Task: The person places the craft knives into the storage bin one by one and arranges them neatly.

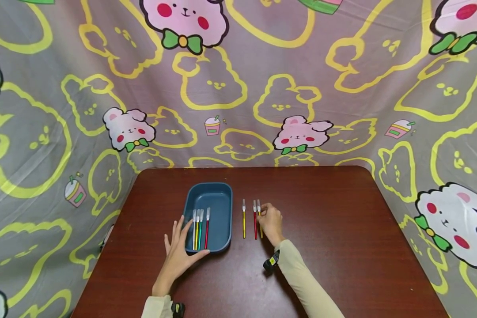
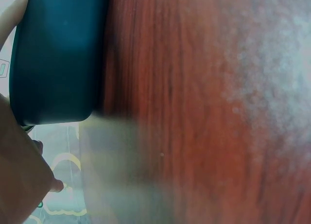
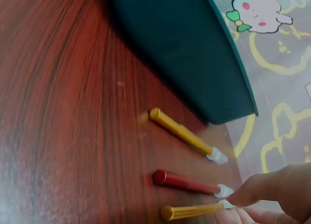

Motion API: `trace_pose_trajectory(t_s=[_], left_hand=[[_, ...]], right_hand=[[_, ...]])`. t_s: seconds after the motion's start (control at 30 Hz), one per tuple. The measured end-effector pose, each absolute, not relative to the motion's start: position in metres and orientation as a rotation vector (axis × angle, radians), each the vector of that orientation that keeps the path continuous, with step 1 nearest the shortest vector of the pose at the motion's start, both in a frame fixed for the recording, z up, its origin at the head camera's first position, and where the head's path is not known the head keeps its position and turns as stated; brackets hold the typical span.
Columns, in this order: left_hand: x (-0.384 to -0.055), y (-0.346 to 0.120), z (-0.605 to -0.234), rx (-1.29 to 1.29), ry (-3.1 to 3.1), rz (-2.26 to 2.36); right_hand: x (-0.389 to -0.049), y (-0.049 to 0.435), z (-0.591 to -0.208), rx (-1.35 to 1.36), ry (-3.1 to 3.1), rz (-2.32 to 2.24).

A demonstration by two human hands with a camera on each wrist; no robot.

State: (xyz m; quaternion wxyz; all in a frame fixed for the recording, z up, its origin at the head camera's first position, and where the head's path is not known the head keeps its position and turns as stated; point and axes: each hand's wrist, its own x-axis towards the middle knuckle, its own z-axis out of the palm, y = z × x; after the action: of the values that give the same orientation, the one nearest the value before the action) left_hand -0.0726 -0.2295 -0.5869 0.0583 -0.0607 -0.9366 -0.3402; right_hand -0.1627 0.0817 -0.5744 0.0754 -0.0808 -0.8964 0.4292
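Right yellow pen [image 3: 192, 212]: right hand [image 1: 272, 223] pinches its far cap [image 3: 225, 204], best softly; left hand [image 1: 179, 253], fingers spread, touches the tray [image 1: 231, 216]

Patterned cloth [image 1: 246, 48] hangs behind a brown, apparently wooden table [image 1: 334, 221].

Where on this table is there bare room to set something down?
Bare: from the right grip to the table's right edge; the near middle, between both sleeves. Crowded: just right of the tray, with three capped sticks, one pinched by that grip; and the tray's left and middle, with four more by the left grip.
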Motion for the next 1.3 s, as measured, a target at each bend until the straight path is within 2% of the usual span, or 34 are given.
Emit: trace_pose_trajectory(t_s=[0.33, 1.3], left_hand=[[-0.073, -0.23, -0.587, -0.181, -2.839, -1.026], [-0.072, -0.23, -0.588, -0.182, -2.824, -1.038]], right_hand=[[-0.162, 0.088, -0.587, -0.261, -2.667, 1.242], [-0.16, 0.077, -0.586, -0.29, -2.731, 1.209]])
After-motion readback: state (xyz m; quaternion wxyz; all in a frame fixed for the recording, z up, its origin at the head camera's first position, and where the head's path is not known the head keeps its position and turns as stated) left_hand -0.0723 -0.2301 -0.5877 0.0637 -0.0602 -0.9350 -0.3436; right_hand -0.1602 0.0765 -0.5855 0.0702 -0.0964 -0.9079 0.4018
